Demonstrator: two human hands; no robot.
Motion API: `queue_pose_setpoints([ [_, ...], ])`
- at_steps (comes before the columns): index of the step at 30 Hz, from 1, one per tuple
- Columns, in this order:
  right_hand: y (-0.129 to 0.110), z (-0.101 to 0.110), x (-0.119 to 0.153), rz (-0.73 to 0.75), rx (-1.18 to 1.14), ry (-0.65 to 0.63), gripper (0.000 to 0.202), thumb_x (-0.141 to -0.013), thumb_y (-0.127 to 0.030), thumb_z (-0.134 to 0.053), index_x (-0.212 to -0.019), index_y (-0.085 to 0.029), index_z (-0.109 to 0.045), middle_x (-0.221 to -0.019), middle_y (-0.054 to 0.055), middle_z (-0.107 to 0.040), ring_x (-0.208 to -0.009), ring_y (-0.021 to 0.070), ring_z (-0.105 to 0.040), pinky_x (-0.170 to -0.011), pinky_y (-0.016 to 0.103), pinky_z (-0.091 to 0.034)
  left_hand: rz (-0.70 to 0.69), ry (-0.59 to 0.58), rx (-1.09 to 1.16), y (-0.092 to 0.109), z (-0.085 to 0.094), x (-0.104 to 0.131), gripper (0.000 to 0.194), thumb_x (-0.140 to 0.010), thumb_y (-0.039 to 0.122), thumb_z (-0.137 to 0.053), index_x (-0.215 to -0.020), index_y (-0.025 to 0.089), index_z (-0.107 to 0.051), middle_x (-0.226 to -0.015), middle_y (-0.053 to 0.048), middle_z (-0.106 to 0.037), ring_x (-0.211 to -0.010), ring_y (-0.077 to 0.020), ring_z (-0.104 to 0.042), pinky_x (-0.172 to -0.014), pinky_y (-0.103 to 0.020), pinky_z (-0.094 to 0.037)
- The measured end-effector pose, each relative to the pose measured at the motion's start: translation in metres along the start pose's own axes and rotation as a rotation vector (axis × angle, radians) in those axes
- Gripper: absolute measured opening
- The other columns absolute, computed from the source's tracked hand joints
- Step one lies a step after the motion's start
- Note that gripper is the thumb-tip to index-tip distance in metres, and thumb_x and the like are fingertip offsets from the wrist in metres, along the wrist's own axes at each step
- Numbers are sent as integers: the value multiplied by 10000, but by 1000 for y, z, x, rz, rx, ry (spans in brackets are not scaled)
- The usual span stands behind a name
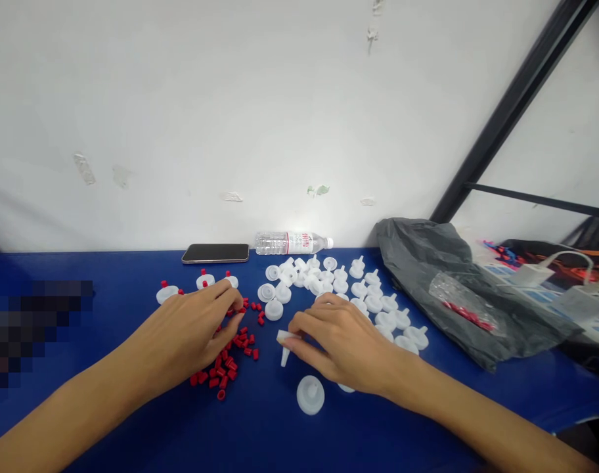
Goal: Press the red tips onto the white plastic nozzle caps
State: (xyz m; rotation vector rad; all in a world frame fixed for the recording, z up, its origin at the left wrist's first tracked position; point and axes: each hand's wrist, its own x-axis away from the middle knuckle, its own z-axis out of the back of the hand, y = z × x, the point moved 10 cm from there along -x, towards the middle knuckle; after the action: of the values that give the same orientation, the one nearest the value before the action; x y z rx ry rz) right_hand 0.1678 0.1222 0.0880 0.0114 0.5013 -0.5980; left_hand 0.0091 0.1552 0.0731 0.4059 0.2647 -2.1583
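Note:
My left hand point(194, 328) is over a loose pile of small red caps point(225, 371), thumb and forefinger pinched together around a red cap point(242, 310); its other fingers are curled and partly hidden. Between the thumb and fingers of my right hand point(341, 338) is a white nozzle lid point(284, 348), its spout pointing down. A single white nozzle lid point(310, 395) lies on the table just below that hand. Behind it spreads a heap of similar white lids point(324, 279). Beyond my left hand stand a few white lids with red caps on their spouts point(205, 280).
A phone point(215, 253) and a clear plastic bottle point(293, 243) lie along the wall on the blue table point(146, 427). To the right is a dark grey plastic bag point(418, 253) with a clear bag of red pieces point(467, 309) on it, beside power strips with chargers point(531, 272).

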Motion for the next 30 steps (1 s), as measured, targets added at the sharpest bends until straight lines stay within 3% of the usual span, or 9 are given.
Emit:
queue_pose_setpoints([
  [4,4,19,1,-34,-3,173,257,-1140,-376,-551,-1028,-182,-678,-793,-13,-739,-661,155,-648,-797,315,-461,-59,76,48,19,12,1,128,-1056,305,-461,-998,258,-565,-906,21,-683,-508,-147,-529,-523,-312,-348],
  [9,2,30,6,-17,-50,270,107,-1103,-314,-639,-1098,-208,-654,-991,-10,-813,-780,165,-705,-819,308,-479,-141,84,98,41,10,3,86,-1059,255,-481,-1054,278,-563,-891,43,-683,-620,-171,-628,-553,-320,-364],
  [14,-6,30,7,35,-61,284,71,-1092,-286,-659,-1090,-221,-629,-1113,0,-823,-795,155,-714,-813,301,-489,-179,57,160,57,8,6,88,-1068,221,-480,-1059,283,-542,-899,50,-681,-661,-168,-662,-562,-320,-381],
  [18,-7,27,6,58,-71,263,84,-1094,-301,-659,-1095,-221,-630,-1089,1,-823,-795,152,-729,-805,299,-496,-184,56,191,63,10,6,66,-1073,226,-500,-1050,285,-518,-878,55,-673,-690,-172,-686,-566,-318,-388],
  [21,-5,28,6,60,-72,255,90,-1096,-307,-655,-1109,-219,-636,-1056,3,-823,-811,160,-751,-809,307,-505,-161,61,224,61,10,6,61,-1074,235,-500,-1056,287,-528,-889,56,-677,-674,-160,-681,-564,-305,-399],
  [30,-16,27,4,148,-67,195,75,-1113,-282,-619,-1101,-213,-647,-1249,43,-802,-1043,184,-783,-897,318,-521,-88,69,203,53,8,6,63,-1050,245,-505,-1045,287,-551,-818,81,-726,-594,-172,-706,-522,-321,-384],
])
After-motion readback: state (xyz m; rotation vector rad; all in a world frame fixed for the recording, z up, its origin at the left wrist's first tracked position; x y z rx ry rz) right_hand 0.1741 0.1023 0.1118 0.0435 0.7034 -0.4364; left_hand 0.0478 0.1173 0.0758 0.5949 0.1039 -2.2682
